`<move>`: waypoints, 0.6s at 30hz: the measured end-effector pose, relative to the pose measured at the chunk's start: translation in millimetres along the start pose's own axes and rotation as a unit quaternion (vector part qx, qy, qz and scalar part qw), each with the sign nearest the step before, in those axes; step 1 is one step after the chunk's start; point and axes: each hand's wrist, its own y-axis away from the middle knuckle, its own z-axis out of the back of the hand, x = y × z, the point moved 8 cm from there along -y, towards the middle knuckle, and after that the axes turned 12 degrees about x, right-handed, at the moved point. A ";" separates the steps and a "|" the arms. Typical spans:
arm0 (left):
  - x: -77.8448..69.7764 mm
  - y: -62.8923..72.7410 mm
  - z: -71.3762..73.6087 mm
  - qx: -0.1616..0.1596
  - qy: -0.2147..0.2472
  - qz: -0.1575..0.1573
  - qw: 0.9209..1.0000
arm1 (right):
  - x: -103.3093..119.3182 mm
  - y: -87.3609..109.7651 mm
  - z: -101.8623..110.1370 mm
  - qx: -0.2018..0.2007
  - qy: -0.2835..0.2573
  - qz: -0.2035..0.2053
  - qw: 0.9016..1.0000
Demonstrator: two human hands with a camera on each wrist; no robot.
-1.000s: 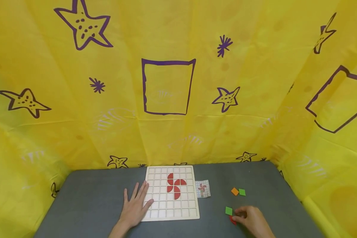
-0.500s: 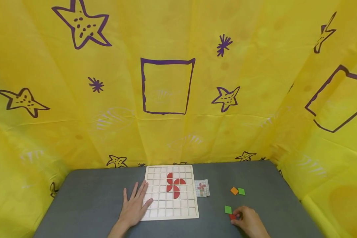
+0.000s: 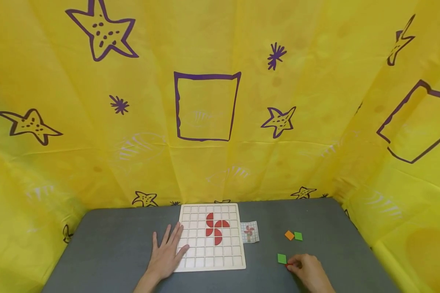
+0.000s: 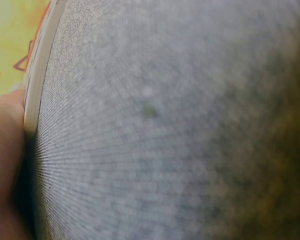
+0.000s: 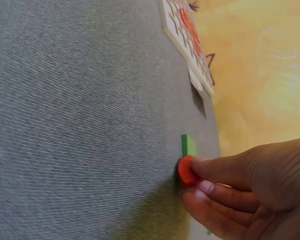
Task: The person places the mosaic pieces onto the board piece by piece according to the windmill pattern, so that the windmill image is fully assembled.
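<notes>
My left hand point(image 3: 166, 256) lies spread with straight fingers over the left edge of the white gridded board point(image 3: 201, 261). Red quarter-circle tiles point(image 3: 218, 241) form a pinwheel in the board's upper right cells. Right of the board, my right hand point(image 3: 309, 270) pinches a red tile point(image 5: 186, 172) with a rounded edge between thumb and fingers, just above or on the table. In the head view only a thin red sliver of it shows. A green square tile point(image 3: 282, 259) lies right beside those fingertips. The left wrist view is mostly blurred grey cloth, with part of the hand at its left.
A small printed card point(image 3: 250, 232) with a pinwheel picture touches the board's right side. Farther right lie an orange square tile point(image 3: 289, 235) and another green tile point(image 3: 298, 236). The grey tabletop point(image 3: 110, 248) ends at a yellow patterned curtain point(image 3: 205, 171).
My right fingers have turned the red tile, so its broad face has given way to a thin edge in the head view. The left hand and the board stay put.
</notes>
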 end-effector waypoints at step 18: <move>1.6 -1.0 -2.0 0.015 -0.004 0.011 1.000 | 23.8 -7.7 43.0 -0.116 -0.019 -0.025 0.993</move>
